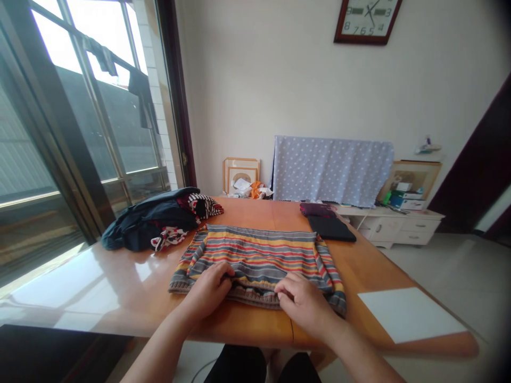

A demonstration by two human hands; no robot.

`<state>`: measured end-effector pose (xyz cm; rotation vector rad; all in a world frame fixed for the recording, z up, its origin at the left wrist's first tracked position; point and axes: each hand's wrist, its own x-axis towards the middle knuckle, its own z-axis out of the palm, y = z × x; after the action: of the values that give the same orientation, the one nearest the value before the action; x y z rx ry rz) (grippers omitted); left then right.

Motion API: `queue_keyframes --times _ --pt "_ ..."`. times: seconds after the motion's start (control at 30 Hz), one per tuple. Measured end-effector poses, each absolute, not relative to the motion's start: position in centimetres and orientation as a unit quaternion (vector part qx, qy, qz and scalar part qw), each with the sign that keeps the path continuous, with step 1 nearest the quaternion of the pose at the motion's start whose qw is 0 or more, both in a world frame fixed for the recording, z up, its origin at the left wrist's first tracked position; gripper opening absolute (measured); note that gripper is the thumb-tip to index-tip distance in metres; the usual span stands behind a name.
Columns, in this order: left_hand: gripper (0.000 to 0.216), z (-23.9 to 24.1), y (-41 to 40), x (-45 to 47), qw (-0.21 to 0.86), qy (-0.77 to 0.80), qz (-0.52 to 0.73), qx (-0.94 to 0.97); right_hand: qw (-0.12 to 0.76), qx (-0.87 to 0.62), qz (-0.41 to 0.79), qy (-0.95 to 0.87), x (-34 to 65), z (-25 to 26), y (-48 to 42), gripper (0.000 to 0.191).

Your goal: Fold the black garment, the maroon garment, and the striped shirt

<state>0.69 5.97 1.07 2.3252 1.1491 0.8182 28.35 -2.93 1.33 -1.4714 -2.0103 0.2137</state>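
Observation:
A garment with grey, yellow, red and blue stripes (263, 250) lies spread on the table in front of me. Its sides are folded inward, and a gathered brown-grey band (255, 299) runs along the edge nearest me. My left hand (213, 287) is closed at the left part of that band, fingers curled on the cloth. To the right, my right hand (301, 300) pinches the band between thumb and fingers. The fingertips of both hands are partly hidden by cloth.
A pile of dark and patterned clothes (151, 221) sits at the table's left. Folded dark clothes (327, 226) lie at the back right. A white sheet (411, 314) rests near the right corner of the wooden table (255, 330). Beyond stands a cloth-covered object (331, 170).

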Motion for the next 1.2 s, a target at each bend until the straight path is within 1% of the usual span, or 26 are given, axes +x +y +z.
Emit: queue_keyframes --times 0.07,0.23,0.33,0.4,0.47,0.53,0.63,0.73,0.83,0.9,0.97,1.0,1.1,1.2 --pt "0.012 0.2 6.2 0.7 0.241 0.432 0.304 0.814 0.304 -0.572 0.076 -0.758 27.2 0.9 -2.6 0.017" --pt "0.014 -0.8 6.7 0.2 0.301 0.451 0.33 0.773 0.299 -0.597 0.079 -0.74 25.9 0.6 -1.7 0.012" --pt "0.013 -0.8 6.6 0.1 0.299 0.443 0.335 0.776 0.292 -0.603 0.074 -0.739 25.2 0.5 -1.3 0.004" --pt "0.012 -0.9 6.5 0.1 0.293 0.44 0.337 0.779 0.286 -0.598 0.065 -0.746 24.9 0.4 -1.0 0.003" --pt "0.012 -0.9 6.4 0.1 0.292 0.439 0.341 0.778 0.294 -0.585 0.073 -0.753 24.8 0.3 -0.8 0.008" --pt "0.012 -1.1 6.4 0.0 0.292 0.441 0.344 0.776 0.324 -0.568 0.114 -0.748 25.1 0.5 -0.8 0.013" --pt "0.012 -1.1 6.4 0.0 0.29 0.446 0.341 0.775 0.378 -0.539 0.23 -0.716 26.0 1.5 -1.3 0.015" --pt "0.012 -1.1 6.4 0.0 0.286 0.45 0.335 0.777 0.4 -0.506 0.335 -0.687 27.0 3.2 -2.8 0.02" --pt "0.013 -1.2 6.3 0.0 0.285 0.452 0.337 0.775 0.386 -0.484 0.385 -0.684 27.6 4.5 -4.7 0.022" --pt "0.014 -1.3 6.3 0.1 0.284 0.453 0.342 0.772 0.339 -0.478 0.403 -0.703 27.6 4.6 -5.6 0.021" --pt "0.015 -1.3 6.2 0.1 0.284 0.454 0.345 0.771 0.298 -0.489 0.385 -0.724 27.4 4.2 -5.9 0.019" --pt "0.015 -1.3 6.2 0.1 0.283 0.455 0.345 0.77 0.294 -0.504 0.356 -0.73 27.3 3.8 -5.8 0.018" --pt "0.014 -1.3 6.2 0.1 0.283 0.461 0.346 0.767 0.316 -0.581 0.222 -0.716 26.6 2.5 -4.6 0.018" --pt "0.014 -1.2 6.1 0.1 0.284 0.462 0.345 0.766 0.296 -0.636 0.132 -0.7 25.7 1.6 -3.4 0.017"
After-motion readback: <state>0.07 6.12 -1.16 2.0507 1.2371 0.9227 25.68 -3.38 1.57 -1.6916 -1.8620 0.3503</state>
